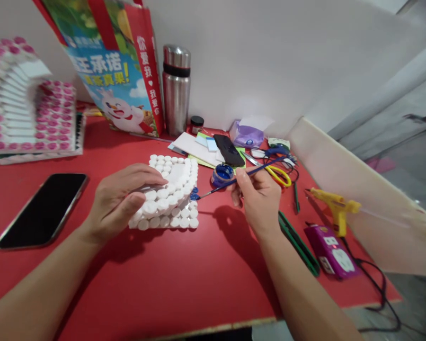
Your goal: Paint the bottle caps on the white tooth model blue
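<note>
A white stepped model (170, 192) edged with round white caps stands on the red table (184, 274). My left hand (122, 196) rests on its left side, fingers curled over the caps, holding it steady. My right hand (257, 196) pinches a thin blue paintbrush (234, 180); the bristle end touches a cap on the model's right edge, where a few caps are blue (194, 193). A small open pot of blue paint (222, 174) sits just behind the brush.
A black phone (44, 208) lies at the left. Behind it stands a similar pink-capped model (28, 102). A steel flask (176, 90), a printed bag (117, 66), scissors (279, 173), a yellow glue gun (335, 208) and a purple box (332, 251) surround the work area.
</note>
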### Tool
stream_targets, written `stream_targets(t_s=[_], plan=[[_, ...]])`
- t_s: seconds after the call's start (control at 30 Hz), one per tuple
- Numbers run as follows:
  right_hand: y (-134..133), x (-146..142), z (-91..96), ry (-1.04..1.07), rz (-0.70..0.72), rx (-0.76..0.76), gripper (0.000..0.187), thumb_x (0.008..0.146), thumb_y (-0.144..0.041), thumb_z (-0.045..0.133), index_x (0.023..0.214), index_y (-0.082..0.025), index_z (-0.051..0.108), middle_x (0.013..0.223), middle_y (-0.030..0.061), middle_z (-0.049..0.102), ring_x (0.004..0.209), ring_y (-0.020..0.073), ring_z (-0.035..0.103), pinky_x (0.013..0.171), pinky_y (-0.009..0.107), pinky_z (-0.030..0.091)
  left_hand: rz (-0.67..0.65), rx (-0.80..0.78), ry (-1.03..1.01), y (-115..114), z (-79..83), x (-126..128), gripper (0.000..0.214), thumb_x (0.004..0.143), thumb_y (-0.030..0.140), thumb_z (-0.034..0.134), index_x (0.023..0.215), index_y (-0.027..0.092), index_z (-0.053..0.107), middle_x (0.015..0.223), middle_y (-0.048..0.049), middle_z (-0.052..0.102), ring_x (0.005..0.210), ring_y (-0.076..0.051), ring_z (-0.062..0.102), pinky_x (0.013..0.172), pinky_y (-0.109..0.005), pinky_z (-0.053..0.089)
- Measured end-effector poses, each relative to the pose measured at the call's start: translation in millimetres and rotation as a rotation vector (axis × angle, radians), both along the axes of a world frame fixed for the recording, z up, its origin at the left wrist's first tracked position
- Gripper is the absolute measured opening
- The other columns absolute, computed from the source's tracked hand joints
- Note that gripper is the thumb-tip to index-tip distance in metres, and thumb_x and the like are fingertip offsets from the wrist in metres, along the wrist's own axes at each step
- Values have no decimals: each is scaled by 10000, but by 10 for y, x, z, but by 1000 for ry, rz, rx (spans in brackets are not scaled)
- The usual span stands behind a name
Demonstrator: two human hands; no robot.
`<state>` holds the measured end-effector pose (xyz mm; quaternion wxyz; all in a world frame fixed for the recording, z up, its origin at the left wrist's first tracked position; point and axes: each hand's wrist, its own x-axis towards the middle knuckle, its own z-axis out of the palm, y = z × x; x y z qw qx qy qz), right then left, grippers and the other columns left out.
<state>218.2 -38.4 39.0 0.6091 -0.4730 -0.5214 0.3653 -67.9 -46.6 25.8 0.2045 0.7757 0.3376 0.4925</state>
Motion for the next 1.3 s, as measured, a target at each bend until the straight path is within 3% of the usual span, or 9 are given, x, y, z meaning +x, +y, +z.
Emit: stream_targets(t_s=[0.27,0.43,0.6,0.9,1.3], plan=[[-68,-73,-54,-195,24,36,330,984,-449,741,770,-219,640,606,-29,713,381,83,561,383,213,410,-5,23,11,22,7,4,482,1088,610,466,1117,264,801,1064,-93,778,1051,-264,706,934,-405,533],[-75,-85,-84,-213,28,46,292,980,-468,744,829,-232,664,623,-26,723,384,98,558,376,234,412,22,18,16,13,42,26,520,1077,647,457,1079,261,806,1035,-94,786,1016,-267,716,919,-405,543],[-65,-86,-84,-231,25,47,336,980,-466,745,768,-227,640,615,-23,720,381,93,556,381,232,403,47,6,12,-5,59,36,534,1054,685,468,1049,278,813,1024,-85,795,1000,-277,732,912,-410,557],[-54,-88,-98,-246,15,55,334,984,-475,740,782,-221,661,629,-17,726,393,92,562,393,233,409,-18,91,58,-6,65,7,401,1065,490,550,1099,172,792,1078,-137,768,1025,-276,710,908,-418,543],[-58,-93,-95,-230,40,33,314,987,-445,743,795,-214,652,643,-20,733,400,81,571,405,226,408,-18,42,25,-6,32,-13,370,1090,411,456,1154,251,783,1124,-91,776,1080,-278,709,971,-432,541]])
